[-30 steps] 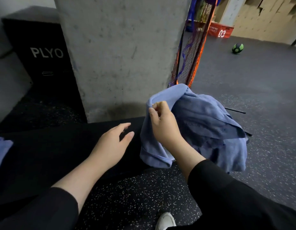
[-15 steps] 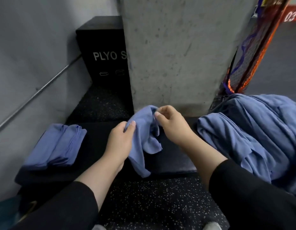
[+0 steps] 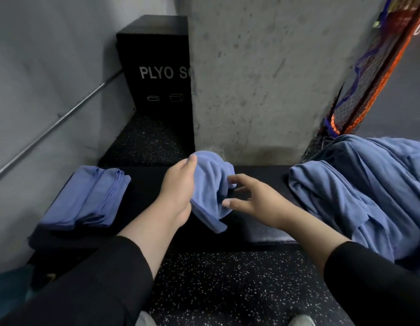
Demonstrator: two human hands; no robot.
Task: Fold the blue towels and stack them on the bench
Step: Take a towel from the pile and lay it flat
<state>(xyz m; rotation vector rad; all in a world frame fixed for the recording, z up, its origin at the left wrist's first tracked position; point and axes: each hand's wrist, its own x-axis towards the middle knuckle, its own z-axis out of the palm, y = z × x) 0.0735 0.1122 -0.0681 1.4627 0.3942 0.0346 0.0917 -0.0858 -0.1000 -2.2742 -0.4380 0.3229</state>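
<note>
Towel [image 3: 212, 191] in my hands is blue, soft, bunched into a crumpled lump with deep vertical creases, no fold in it yet; its top bulges up in a rounded hump and a loose corner droops down toward the near edge of the bench [image 3: 270, 234]. It hangs over the middle of the bench, in front of the concrete pillar [image 3: 263, 74]. My left hand [image 3: 178, 187] grips its left side, fingers curled round the cloth with one fingertip showing over the top. My right hand [image 3: 249, 198] is just beside the towel's right side, fingers spread and apart, thumb stretched toward the lower cloth; fingertips touch or nearly touch the fabric, cannot tell which, not clamped on it. Stack [image 3: 86, 198] of folded blue towels lies on the left end of the bench, flat, layered edges showing at its far end. Pile [image 3: 359, 191] of unfolded blue towels sits heaped on the right end, wrinkled, spilling over the front edge, well apart from the stack. Black box [image 3: 154, 67] marked PLYO stands behind, left of the pillar. Orange and blue netting [image 3: 373, 74] leans at the upper right. Black sleeves on both my arms, speckled floor [image 3: 227, 285] below.
</note>
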